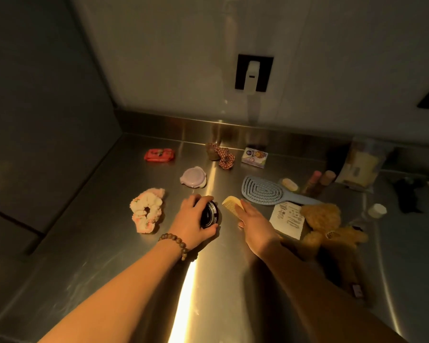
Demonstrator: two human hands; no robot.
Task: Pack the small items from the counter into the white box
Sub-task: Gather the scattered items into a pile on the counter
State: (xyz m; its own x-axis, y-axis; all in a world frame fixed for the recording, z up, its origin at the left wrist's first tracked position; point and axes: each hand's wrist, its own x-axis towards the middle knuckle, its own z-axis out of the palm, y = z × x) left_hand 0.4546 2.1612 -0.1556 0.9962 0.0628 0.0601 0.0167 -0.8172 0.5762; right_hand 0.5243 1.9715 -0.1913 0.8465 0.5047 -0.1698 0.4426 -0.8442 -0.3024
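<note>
On the steel counter (216, 280) my left hand (193, 224), with a bead bracelet on the wrist, grips a round black tin (209, 215) from above. Just to its right, my right hand (255, 226) lies over a cream comb (230, 203) and pinches it between fingers and thumb; the comb's far end sticks out past the fingertips. Loose items lie around: a floral scrunchie (146, 209), a lilac lidded pot (192, 177), a red packet (159, 154), a checked scrunchie (224, 157) and a blue hairbrush (265, 191). I see no white box in this view.
A small printed carton (254, 157) stands near the back wall. Right of my hands are a paper slip (287, 219), a brown plush bear (327, 224), small tubes (317, 181), a yellow pouch (362, 167), a white-capped bottle (377, 210) and a black item (406, 194). A wall closes off the counter's left side.
</note>
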